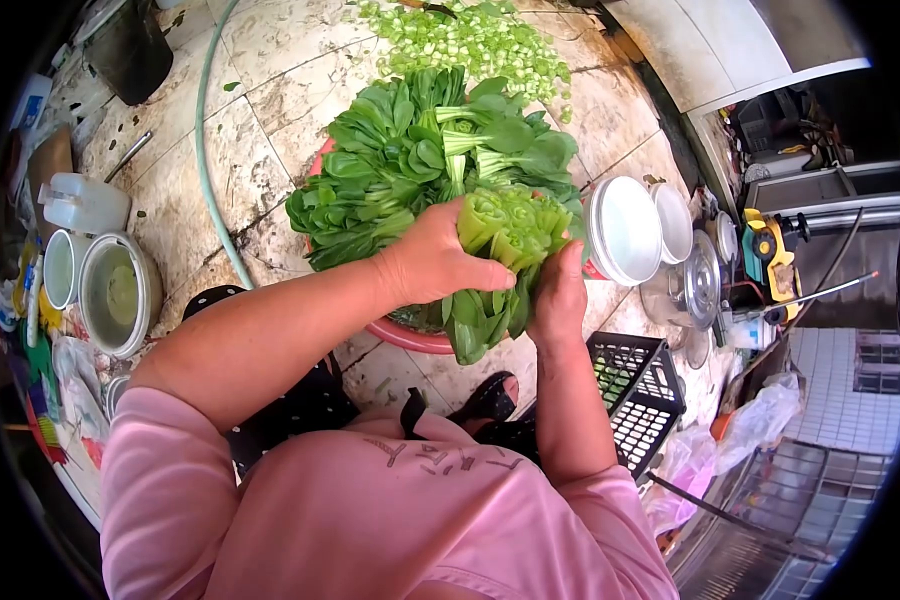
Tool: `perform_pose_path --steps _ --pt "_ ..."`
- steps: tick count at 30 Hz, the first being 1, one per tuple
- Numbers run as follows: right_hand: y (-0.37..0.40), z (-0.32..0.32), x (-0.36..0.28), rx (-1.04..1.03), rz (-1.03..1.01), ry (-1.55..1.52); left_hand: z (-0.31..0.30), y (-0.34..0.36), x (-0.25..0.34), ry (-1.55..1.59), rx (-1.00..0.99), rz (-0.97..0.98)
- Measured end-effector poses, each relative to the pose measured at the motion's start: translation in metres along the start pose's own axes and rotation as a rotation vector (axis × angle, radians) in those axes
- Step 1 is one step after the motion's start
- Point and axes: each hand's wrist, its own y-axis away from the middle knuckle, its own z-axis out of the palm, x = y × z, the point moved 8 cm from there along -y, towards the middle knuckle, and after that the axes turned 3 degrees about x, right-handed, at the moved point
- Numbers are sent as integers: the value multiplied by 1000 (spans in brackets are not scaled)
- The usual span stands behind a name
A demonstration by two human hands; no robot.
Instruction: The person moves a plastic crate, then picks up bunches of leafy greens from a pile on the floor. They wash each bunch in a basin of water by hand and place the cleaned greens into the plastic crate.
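Observation:
My left hand (pixel 432 258) grips a bunch of green bok choy (pixel 505 235) from the left side, cut stem ends facing up. My right hand (pixel 558 300) holds the same bunch from below and to the right, its fingers hidden in the leaves. The bunch hangs over the near rim of a red basin (pixel 407 336) heaped with more bok choy (pixel 410 150). Beyond the basin a pile of chopped green pieces (pixel 475 40) lies on the stone floor.
A green hose (pixel 205 150) curves across the floor on the left. A rice cooker pot (pixel 118 292) and a plastic jug (pixel 82 203) stand at far left. White bowls (pixel 625 230), metal lids (pixel 700 282) and a black crate (pixel 635 390) are on the right.

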Motion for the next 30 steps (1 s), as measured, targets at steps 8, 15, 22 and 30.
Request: perform_pose_path --steps 8,15,22,30 --pt "3 18 2 -107 95 379 -14 -3 -28 -4 275 -44" --pt "2 10 6 9 -27 601 2 1 -30 257 213 -224" --pt "5 -7 -7 143 10 876 13 -9 -34 251 157 -175" --pt "22 -51 -46 177 -205 935 59 -19 -40 8 51 -113"
